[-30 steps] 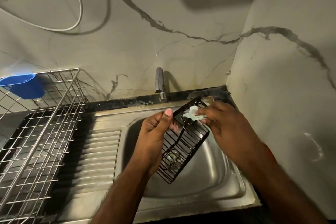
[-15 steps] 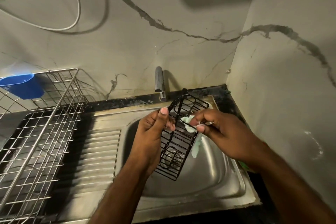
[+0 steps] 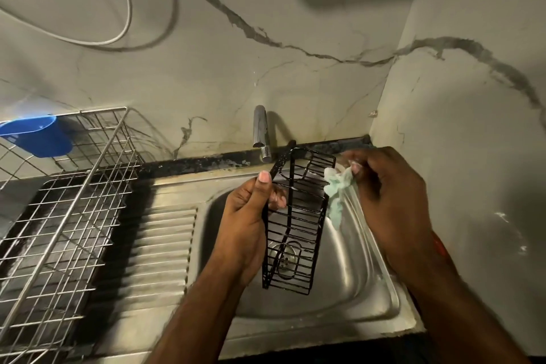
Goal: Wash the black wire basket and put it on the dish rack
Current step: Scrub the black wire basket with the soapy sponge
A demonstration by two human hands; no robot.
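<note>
The black wire basket (image 3: 295, 221) hangs over the steel sink (image 3: 348, 289), long side running away from me, nearly upright. My left hand (image 3: 248, 216) grips its left edge, thumb on the top wire and fingertips inside. My right hand (image 3: 390, 201) pinches a pale green cloth (image 3: 336, 192) that touches the basket's upper right side. The silver dish rack (image 3: 68, 216) stands on the drainboard at the left, apart from both hands.
A chrome tap (image 3: 261, 133) rises at the back of the sink, just behind the basket's far end. A blue plastic cup (image 3: 38, 134) hangs on the rack's far side. Marble walls close in behind and on the right. A white cable (image 3: 124, 9) loops on the back wall.
The basket has turned more upright and straighter over the drain. My right hand with the cloth has slid from the basket's inside to its upper right edge.
</note>
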